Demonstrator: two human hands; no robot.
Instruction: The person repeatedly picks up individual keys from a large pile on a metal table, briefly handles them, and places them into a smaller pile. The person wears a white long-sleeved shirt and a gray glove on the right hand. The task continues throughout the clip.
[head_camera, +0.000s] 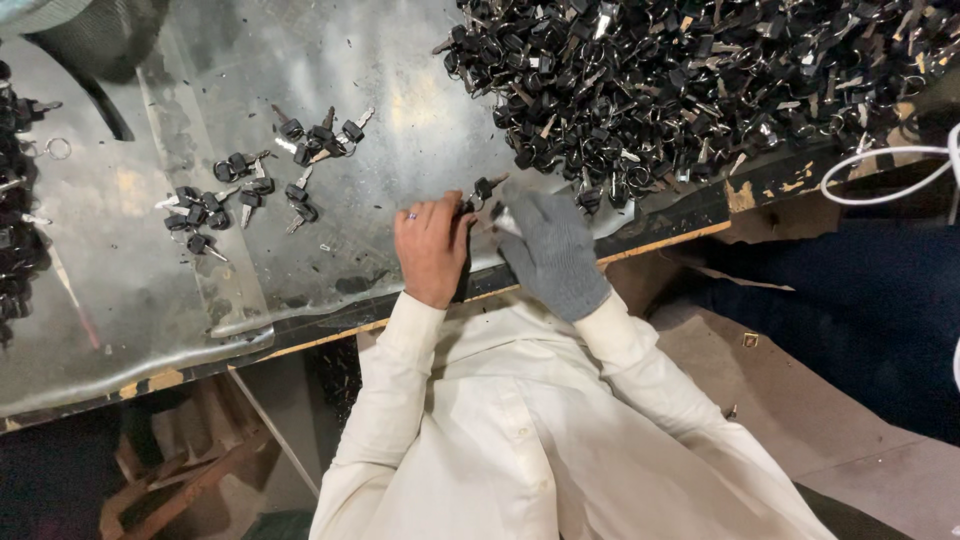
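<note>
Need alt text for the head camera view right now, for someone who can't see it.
A person in a cream shirt holds a black-headed key between a bare left hand and a grey-gloved right hand over a shiny metal table. A huge heap of black-headed keys fills the upper right, and small key bunches lie to the left.

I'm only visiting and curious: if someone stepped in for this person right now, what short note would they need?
Left hand: bare, ring on one finger, pinching a black-headed key on a small ring at the table's front edge.
Right hand: in a grey glove, fingertips meeting the left hand at that same key.
Big heap of black-headed keys: back right of the metal table.
Done, it seems: small bunches of ringed keys laid out to the left.
Left: the heap looks far larger than the laid-out bunches.
</note>
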